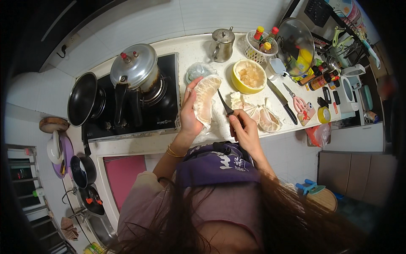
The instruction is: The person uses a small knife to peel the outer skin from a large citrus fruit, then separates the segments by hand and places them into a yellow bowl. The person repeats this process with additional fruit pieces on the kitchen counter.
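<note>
My left hand [190, 119] is closed round a large pale pomelo segment [206, 99] with its membrane on, held upright over the counter's front part. In my right hand [247, 132] is a small dark knife [224, 103]; its thin end points up beside the segment, apart from it. Just right of the knife, more pomelo segments [269, 120] and pieces of membrane lie on the counter. Behind them stands a yellow hollowed pomelo rind [248, 86] used as a bowl, with peeled pulp [251, 76] inside. A clear plastic bag [198, 71] is behind my left hand.
A pressure cooker [136, 70] and a black frying pan [83, 99] sit on the gas stove [168, 112] to the left. Right of the rind lie a large knife [284, 103] and pink scissors [298, 103]. A metal pot [223, 44] and bottle basket [253, 51] stand behind.
</note>
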Demonstrator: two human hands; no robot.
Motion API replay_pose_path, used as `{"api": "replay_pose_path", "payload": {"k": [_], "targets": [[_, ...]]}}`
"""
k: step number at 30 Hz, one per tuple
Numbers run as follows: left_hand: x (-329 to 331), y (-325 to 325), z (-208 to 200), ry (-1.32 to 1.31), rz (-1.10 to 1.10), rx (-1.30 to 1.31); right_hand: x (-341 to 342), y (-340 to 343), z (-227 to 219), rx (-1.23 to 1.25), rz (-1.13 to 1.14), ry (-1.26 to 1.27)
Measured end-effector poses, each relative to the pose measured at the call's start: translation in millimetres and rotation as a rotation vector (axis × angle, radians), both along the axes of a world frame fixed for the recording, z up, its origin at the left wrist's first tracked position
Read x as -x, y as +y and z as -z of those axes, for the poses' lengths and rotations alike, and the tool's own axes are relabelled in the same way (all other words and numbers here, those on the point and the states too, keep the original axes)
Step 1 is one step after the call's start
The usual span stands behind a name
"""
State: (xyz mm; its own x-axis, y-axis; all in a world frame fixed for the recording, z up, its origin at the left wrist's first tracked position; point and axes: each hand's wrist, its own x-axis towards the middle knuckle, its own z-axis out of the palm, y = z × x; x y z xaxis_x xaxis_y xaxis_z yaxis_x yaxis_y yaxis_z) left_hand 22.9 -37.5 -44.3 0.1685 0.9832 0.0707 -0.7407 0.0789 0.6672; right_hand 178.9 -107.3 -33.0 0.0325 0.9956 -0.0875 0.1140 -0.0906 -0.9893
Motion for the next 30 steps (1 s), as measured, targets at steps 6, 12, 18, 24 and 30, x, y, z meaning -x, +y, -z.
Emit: {"api": "replay_pose_path", "payload": {"k": [6, 12, 18, 24, 30], "targets": [[-4.5, -5.9, -1.4, -0.011, -0.025, -0.063, 5.4, 1.6, 0.6, -0.009, 0.010, 0.075], [-7.3, -10.1, -3.3, 0.031, -0.072, -0.081, 7.1, 3.6, 7.0, -0.081, 0.002, -0.065], [-7.8, -9.0, -1.2, 0.062, -0.067, -0.090, 5.5, 4.5, 6.2, -0.106, -0.006, -0.081], [-12.4, -9.7, 4.1, 0.118, -0.098, -0.112, 7.8, 5.4, -0.3, -0.070, 0.010, -0.016], [-9.6, -12.5, -1.8, 0.102, -0.085, -0.117, 7.1, 4.6, -9.0, -0.171, -0.062, -0.209]]}}
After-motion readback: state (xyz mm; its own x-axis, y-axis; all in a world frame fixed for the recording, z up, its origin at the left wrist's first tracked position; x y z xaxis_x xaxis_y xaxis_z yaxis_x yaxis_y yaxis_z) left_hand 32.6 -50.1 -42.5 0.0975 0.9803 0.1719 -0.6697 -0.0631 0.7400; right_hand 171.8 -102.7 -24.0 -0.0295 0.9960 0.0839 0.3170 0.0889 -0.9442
